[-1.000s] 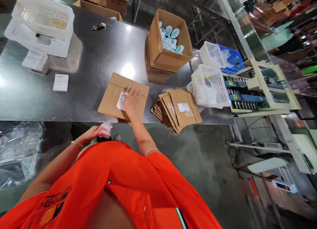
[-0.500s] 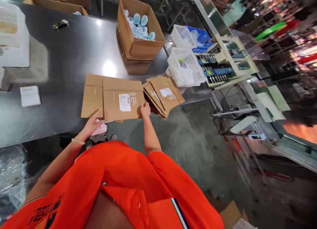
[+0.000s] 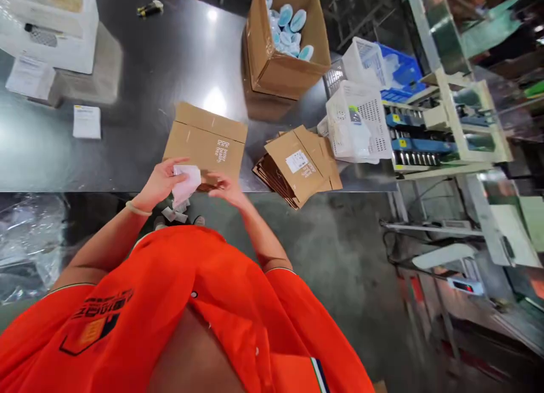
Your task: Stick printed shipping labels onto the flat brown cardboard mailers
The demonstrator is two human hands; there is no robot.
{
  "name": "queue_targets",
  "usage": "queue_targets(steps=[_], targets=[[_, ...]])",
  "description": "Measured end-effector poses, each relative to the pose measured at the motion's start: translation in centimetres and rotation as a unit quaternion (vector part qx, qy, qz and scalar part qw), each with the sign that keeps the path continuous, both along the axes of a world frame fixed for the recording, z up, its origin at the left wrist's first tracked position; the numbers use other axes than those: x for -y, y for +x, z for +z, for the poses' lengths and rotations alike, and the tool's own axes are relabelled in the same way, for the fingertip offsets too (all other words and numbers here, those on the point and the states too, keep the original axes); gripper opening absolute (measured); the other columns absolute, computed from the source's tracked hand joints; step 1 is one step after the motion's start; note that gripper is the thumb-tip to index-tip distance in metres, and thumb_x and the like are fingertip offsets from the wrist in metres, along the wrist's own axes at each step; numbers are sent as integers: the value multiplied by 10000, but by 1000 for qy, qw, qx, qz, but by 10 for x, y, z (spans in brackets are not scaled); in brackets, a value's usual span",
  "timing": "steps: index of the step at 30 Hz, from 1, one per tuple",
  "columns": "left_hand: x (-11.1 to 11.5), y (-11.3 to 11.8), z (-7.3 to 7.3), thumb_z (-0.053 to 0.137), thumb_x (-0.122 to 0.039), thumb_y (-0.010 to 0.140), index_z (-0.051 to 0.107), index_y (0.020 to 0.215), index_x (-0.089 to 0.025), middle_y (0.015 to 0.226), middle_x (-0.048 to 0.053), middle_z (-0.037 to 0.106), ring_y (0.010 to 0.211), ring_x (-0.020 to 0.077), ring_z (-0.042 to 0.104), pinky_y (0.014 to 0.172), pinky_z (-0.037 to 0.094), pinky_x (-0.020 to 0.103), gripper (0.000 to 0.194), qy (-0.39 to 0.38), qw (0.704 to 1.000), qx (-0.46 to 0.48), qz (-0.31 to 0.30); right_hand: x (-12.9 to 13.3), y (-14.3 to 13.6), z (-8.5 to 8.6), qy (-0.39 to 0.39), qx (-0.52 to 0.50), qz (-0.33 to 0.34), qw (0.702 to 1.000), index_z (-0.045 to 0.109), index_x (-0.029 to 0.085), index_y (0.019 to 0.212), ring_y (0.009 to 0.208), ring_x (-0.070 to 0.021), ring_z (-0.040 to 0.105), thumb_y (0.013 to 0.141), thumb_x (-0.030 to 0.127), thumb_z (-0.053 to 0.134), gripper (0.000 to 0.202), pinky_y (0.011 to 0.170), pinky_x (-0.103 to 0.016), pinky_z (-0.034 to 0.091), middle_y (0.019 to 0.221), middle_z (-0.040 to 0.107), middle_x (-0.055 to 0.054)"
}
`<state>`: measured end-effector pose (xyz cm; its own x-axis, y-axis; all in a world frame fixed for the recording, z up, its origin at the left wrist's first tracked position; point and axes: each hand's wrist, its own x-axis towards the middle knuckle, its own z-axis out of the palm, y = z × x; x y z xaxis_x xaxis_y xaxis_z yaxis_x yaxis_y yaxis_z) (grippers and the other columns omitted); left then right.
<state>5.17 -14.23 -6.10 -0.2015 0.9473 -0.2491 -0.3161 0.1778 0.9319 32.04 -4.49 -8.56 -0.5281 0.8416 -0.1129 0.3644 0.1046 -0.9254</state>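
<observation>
The left hand (image 3: pixel 157 183) pinches a pale pink paper (image 3: pixel 187 180) with its thumb and fingers, over the near edge of the desk (image 3: pixel 136 166). Holding just one side likely keeps the rest free. The right hand (image 3: pixel 229 190) is close by on the right, fingers spread and not closed on anything. I can't tell if it touches the cardboard.

Just past the hands, a flat brown box (image 3: pixel 204 138) lies with its words up and no label showing, probably kept near so both hands can reach. To its right is a messy pile of flat boxes (image 3: pixel 297 169) with a white label (image 3: pixel 297 161) on top, maybe set apart to keep them from mixing. Farther off, an open box (image 3: pixel 276 75) holds blue and white things.

Half a second ago, a labelled flat box was between the hands. Now one lies turned on the right pile, and the right hand has let go.
</observation>
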Motion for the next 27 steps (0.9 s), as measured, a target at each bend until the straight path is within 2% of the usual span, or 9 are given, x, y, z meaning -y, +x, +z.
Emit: queue_targets(steps=[1,3,7,10,11,13,16,23,27], targets=[[-1,-4,2,1071,-366,619,829,1293,-175,1030,72,855,924,264,803,871,657,380,742,-6,1000,7,10,19,-31,-13,-70,-41,76,994,835,201,1046,1103,-256,760,746,405,998,397,988,-369,638,1135,844,-70],[-3,-17,3,1070,-384,637,816,1257,-172,1048,70,849,936,251,800,887,647,366,702,-31,998,11,54,50,-76,-31,-165,-79,113,977,792,197,942,921,-219,735,761,418,978,341,883,-331,627,940,810,-19],[12,-32,-3,869,-590,989,578,1611,-157,1055,69,808,954,237,802,916,625,359,812,-103,977,4,184,71,-100,-30,-202,-117,12,972,715,244,1060,642,-149,585,802,482,964,430,631,-258,528,717,642,81],[40,-19,-5,814,-693,1022,281,1815,-197,1168,124,828,978,289,816,894,646,421,1077,-92,986,33,131,66,-100,-14,-186,-138,-31,972,682,285,1144,601,-142,550,786,511,1000,529,579,-247,502,683,576,111],[49,-13,-4,923,-674,926,308,1813,-207,1189,131,837,988,307,819,895,654,436,1177,-75,992,27,94,63,-100,-8,-188,-134,-30,972,687,285,1113,591,-143,545,790,523,998,508,570,-252,502,670,564,110],[61,-2,-2,1095,-557,688,551,1690,-193,1197,131,853,1023,330,824,938,661,454,1197,-50,998,-11,35,59,-102,0,-200,-117,-18,973,707,275,1041,572,-148,541,805,542,981,450,553,-266,506,651,563,99],[62,4,-2,1108,-501,550,837,1294,-133,1132,149,869,1021,352,824,979,654,488,873,-68,996,-58,10,57,-102,4,-206,-98,-15,974,751,258,990,583,-165,580,803,552,968,411,575,-293,533,665,618,69],[31,8,-18,1117,-441,457,911,1035,-123,978,138,881,973,375,832,917,661,472,691,-117,988,-102,-3,71,-78,-2,-51,-10,-84,995,775,263,821,913,-274,744,943,484,831,259,870,-393,627,867,768,-51],[28,19,-40,1135,-409,358,897,881,-145,918,152,882,895,373,830,844,672,473,633,-191,978,13,-87,21,-71,5,78,93,-122,985,792,231,893,1260,-292,722,1003,323,744,152,1028,-390,614,1306,776,-125]])
